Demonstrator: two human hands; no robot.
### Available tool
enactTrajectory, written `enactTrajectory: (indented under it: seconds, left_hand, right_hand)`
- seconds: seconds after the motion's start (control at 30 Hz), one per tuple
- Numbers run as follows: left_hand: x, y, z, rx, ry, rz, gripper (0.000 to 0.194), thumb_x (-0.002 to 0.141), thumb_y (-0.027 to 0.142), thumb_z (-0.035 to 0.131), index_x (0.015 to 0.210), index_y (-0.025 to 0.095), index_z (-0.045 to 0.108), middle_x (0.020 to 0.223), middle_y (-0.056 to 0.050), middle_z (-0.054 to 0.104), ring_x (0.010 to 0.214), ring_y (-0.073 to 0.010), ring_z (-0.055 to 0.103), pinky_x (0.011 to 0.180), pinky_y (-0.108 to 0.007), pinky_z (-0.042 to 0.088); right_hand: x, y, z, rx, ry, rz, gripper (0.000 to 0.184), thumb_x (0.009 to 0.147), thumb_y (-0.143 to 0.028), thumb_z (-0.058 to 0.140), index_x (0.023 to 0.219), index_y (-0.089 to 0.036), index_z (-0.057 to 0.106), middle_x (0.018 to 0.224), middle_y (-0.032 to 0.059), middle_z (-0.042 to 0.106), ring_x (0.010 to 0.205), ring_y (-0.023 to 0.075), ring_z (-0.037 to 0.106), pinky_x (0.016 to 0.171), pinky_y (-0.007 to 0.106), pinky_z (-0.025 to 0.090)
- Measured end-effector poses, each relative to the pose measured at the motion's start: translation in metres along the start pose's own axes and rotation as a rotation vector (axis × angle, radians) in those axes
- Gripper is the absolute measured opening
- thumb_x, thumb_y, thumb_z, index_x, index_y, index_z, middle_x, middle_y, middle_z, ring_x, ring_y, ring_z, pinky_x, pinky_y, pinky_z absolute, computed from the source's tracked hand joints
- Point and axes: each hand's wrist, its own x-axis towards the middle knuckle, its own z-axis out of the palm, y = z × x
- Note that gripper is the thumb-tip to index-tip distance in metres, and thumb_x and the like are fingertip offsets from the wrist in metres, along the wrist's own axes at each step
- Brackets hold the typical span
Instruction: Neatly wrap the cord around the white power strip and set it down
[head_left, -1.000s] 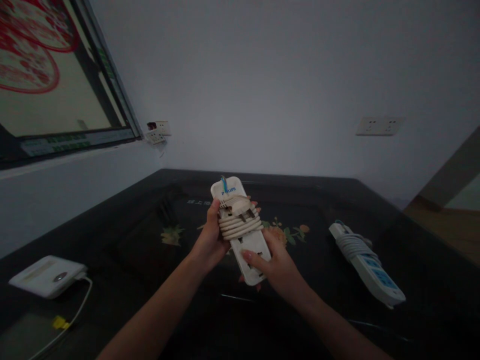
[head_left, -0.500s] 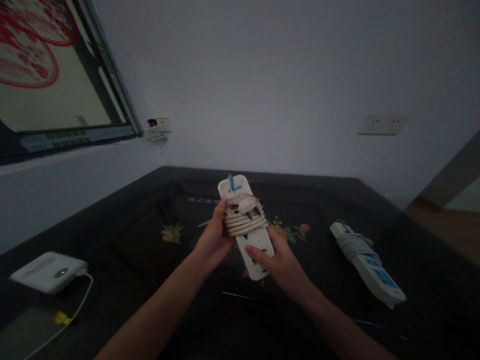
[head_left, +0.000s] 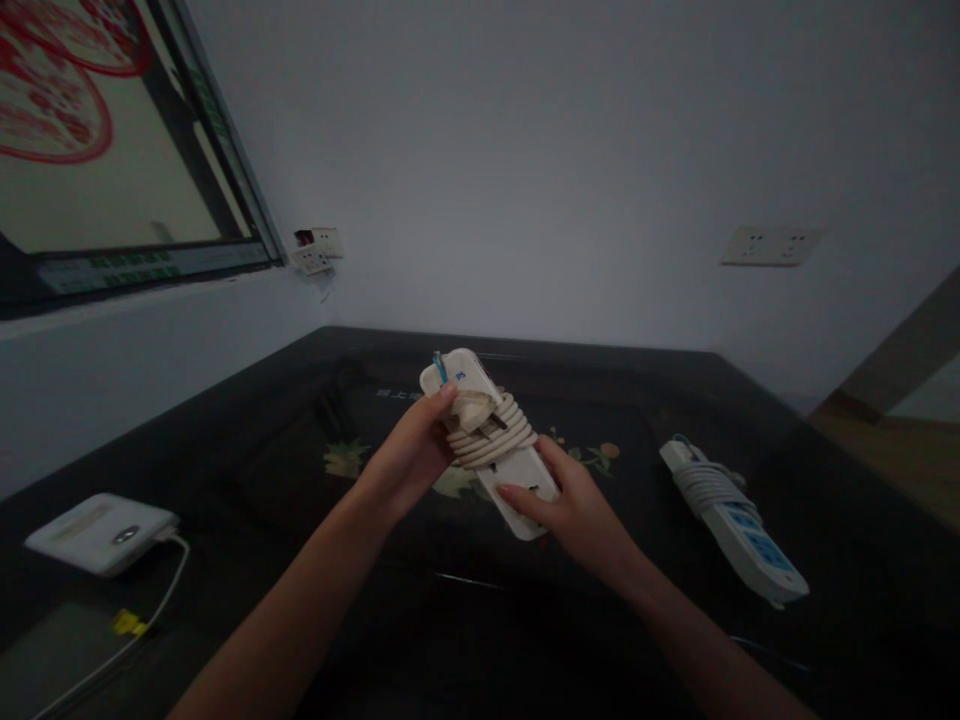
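Observation:
Between my hands, above the dark table, is a white power strip (head_left: 517, 475) with blue lettering, tilted with its upper end to the left. Its cream cord is wound round its middle in several turns, and the plug (head_left: 474, 408) lies on top of the coils with its prongs showing. My left hand (head_left: 416, 440) is closed on the upper left side, thumb by the plug. Gripping the lower right end is my right hand (head_left: 574, 510), its thumb across the face and its other fingers partly hidden behind. A blue tie (head_left: 440, 368) sticks out at the upper end.
A second power strip (head_left: 739, 525), with blue sockets and a wound grey cord, lies on the black table (head_left: 360, 610) at the right. A white box (head_left: 101, 535) with a cable stands at the left. Wall sockets (head_left: 771, 246) are behind the table.
The power strip has tilted further, its upper end shifting left. My left thumb has moved onto the area by the plug, and the plug has turned slightly.

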Motion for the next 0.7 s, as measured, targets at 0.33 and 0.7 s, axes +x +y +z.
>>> enactTrajectory:
  seconds: [0.33, 0.7]
  left_hand:
    - [0.002, -0.014, 0.011, -0.052, 0.101, -0.029, 0.034, 0.081, 0.039, 0.060, 0.102, 0.013, 0.066, 0.100, -0.009, 0.072, 0.112, -0.0277, 0.058, 0.103, -0.040, 0.039]
    - [0.004, -0.025, 0.010, -0.101, 0.021, 0.028, 0.040, 0.075, 0.048, 0.067, 0.099, 0.017, 0.067, 0.101, -0.007, 0.072, 0.118, -0.0270, 0.054, 0.107, -0.038, 0.034]
  right_hand:
    - [0.002, 0.005, -0.007, -0.213, 0.036, -0.014, 0.025, 0.079, -0.038, 0.059, 0.093, -0.018, 0.052, 0.086, 0.0043, 0.060, 0.077, 0.0196, 0.054, 0.067, 0.029, 0.039]
    - [0.003, 0.006, -0.015, -0.296, 0.055, -0.031, 0.024, 0.079, -0.038, 0.060, 0.089, -0.018, 0.051, 0.083, 0.0050, 0.057, 0.078, 0.0211, 0.052, 0.066, 0.030, 0.038]
